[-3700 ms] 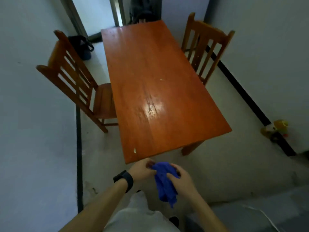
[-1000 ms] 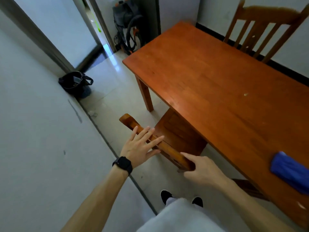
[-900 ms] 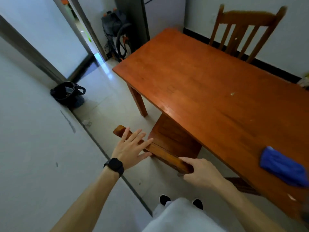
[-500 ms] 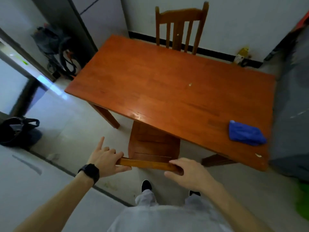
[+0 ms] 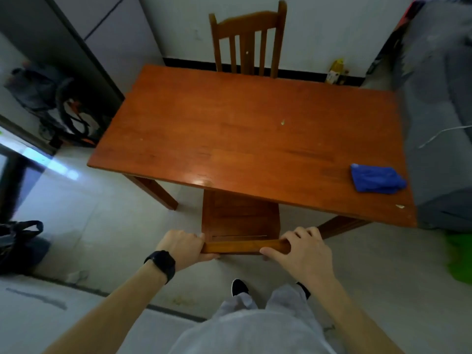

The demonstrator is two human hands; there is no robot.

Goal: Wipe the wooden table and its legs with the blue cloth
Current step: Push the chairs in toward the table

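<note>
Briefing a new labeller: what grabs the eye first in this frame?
The orange-brown table fills the middle, with the blue cloth lying loose near its right end. In front, the left hand and right hand grip the top rail of a chair tucked under the near edge. A second chair stands at the far side.

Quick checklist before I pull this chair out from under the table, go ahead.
Left hand grips the chair rail: ok.
Right hand grips the same rail: ok.
Blue cloth lies on the table near its right end, clear of the chair: ok.
Chair legs free of the table legs: cannot tell, hidden from view.
Room behind the chair: not ok, a shoe stands close behind it.
Black bag on the floor to the left, apart from the chair: ok.
</note>
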